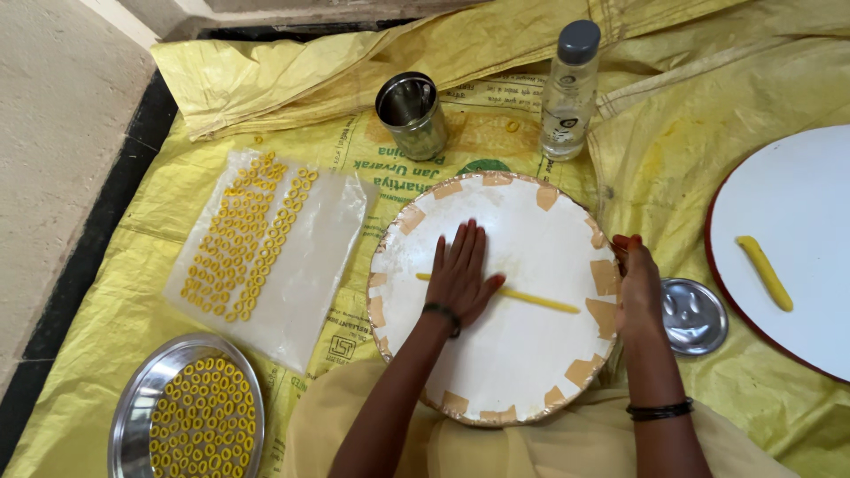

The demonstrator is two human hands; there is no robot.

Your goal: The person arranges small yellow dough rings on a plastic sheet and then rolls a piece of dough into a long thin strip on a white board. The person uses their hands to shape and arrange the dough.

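Yellow dough strand [531, 299] lying across middle of round white board [522, 221], running from left of centre toward right edge. Left hand [462, 274] pressing flat on strand's left part, fingers straight and close together, palm down, nothing gripped; flat contact probably for rolling strand thin and even. Right hand [636, 288] sitting at board's right edge, fingers curled over rim, most likely steadying board against sliding; whether anything pinched in those fingers, cannot tell. Taped tan patches ringing board's rim, apparently reinforcing edge.

Lying off board's left edge, clear plastic sheet [319, 239] spread flat on yellow sack mat [115, 292], carrying rows of small yellow dough rings [243, 239] on its left half, spaced apart, seemingly to keep from sticking. Steel plate [133, 416] sitting at mat's near left corner, holding more rings packed close. Steel cup [413, 115] and clear bottle with grey cap [568, 88] standing upright just beyond board's far edge, within arm's reach. Small steel lid [695, 316] lying flat just right of board, beside right wrist. Second white board [797, 221] resting at mat's right edge, carrying thick short dough roll [767, 273] near its left side, well apart from both hands, looking like stock waiting.
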